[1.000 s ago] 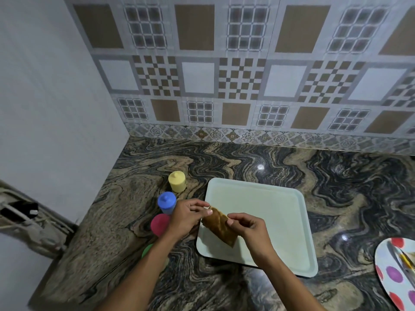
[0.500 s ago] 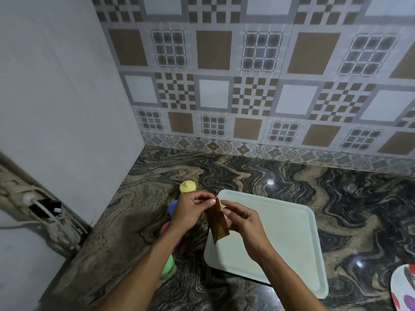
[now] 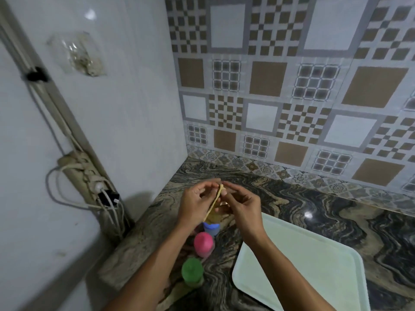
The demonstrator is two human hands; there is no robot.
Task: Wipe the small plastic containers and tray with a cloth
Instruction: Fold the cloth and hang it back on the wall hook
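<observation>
I hold a small tan cloth (image 3: 215, 202) up between both hands, above the counter near the corner. My left hand (image 3: 195, 203) pinches its left side and my right hand (image 3: 241, 205) pinches its right side. Below the hands stand small plastic containers in a row: a blue-lidded one (image 3: 211, 228), a pink-lidded one (image 3: 203, 243) and a green-lidded one (image 3: 192, 271). The yellow-lidded one is hidden behind my hands. The pale green tray (image 3: 310, 265) lies flat on the counter to the right of the containers.
The marble counter (image 3: 314, 205) meets a white side wall (image 3: 112, 108) on the left and a patterned tile wall (image 3: 292, 97) behind. Pipes and cables (image 3: 94, 189) run down the side wall past the counter's left edge.
Both hands have lifted the cloth up and away from the tray, turning it edge-on. The camera has swung left and up, so the spotted plate has left the view.
</observation>
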